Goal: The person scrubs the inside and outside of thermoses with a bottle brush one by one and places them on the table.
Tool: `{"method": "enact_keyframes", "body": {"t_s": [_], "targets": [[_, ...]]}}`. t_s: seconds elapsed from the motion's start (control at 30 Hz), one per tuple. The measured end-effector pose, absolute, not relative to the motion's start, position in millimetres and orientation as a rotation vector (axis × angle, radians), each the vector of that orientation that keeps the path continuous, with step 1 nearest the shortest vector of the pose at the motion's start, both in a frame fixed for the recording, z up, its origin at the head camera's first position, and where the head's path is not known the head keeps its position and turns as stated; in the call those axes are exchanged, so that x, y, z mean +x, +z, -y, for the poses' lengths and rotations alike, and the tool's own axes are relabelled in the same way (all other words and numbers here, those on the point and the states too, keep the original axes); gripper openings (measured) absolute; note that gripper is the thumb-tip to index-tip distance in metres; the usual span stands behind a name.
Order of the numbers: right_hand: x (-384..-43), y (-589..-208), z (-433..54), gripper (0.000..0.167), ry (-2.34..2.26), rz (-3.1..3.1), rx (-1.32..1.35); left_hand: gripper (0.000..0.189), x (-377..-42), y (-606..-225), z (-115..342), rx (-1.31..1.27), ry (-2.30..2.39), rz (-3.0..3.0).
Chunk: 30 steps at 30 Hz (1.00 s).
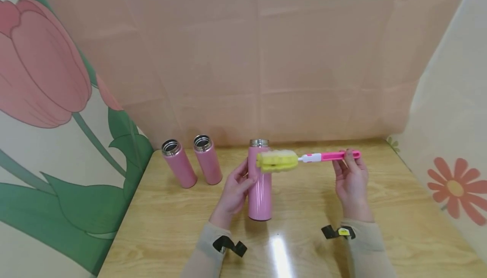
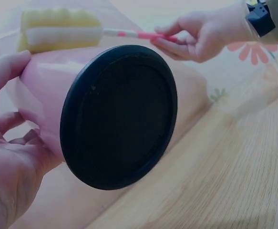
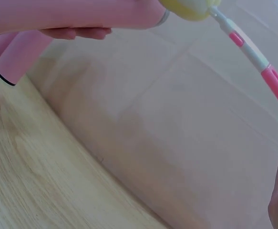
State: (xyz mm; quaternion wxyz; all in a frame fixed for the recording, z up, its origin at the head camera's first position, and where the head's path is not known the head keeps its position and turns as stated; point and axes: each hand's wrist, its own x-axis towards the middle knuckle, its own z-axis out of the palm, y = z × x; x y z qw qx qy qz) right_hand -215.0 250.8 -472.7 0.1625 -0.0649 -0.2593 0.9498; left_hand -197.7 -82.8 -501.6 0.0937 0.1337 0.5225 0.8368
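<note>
Head view: two hands at work above a wooden table (image 1: 152, 235), pink bottle (image 1: 260, 200) in one, bottle brush (image 1: 332, 156) in the other!
Left hand (image 1: 235, 190): wrapped round the bottle's side, holding it off the table, dark base (image 2: 119, 117) facing the left wrist camera.
Right hand (image 1: 351, 181): pinching the pink handle near its far end, brush lying roughly level.
Sponge head (image 1: 277, 162): yellow and white, crossing in front of the upper bottle; outside the steel neck (image 1: 259, 143), and whether they touch, I cannot tell.
Standing pair: far-left bottle (image 1: 181, 169) and second bottle (image 1: 208, 164), mouths uncovered, just beside each other, left of the action.
Step in hand: looks like brush and bottle presented together, no insertion made.
Next move: putting sponge into mouth would call for drawing the brush clear, turning it in line with the neck, and a steady left grip.
</note>
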Motion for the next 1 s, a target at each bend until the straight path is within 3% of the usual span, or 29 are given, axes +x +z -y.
{"method": "enact_keyframes", "body": {"t_s": [0.5, 0.67, 0.8, 1.0], "targets": [[-216.1, -469.8, -237.8, 0.014, 2.593, 0.746, -0.241, 0.074, -194.9, -497.9, 84.1, 0.535, 2.468, -1.617], [-217.1, -471.4, -233.4, 0.013, 2.582, 0.738, -0.23, 0.088, -195.0, -497.2, 84.0, 0.608, 2.416, -1.717], [-217.1, -472.0, -231.0, 0.014, 2.587, 0.763, -0.214, 0.098, -195.7, -496.4, 84.2, 0.573, 2.402, -1.78], [-218.7, -466.4, -233.0, 0.01, 2.62, 0.804, -0.196, 0.093, -195.6, -494.9, 86.8, 0.475, 2.447, -1.724]]}}
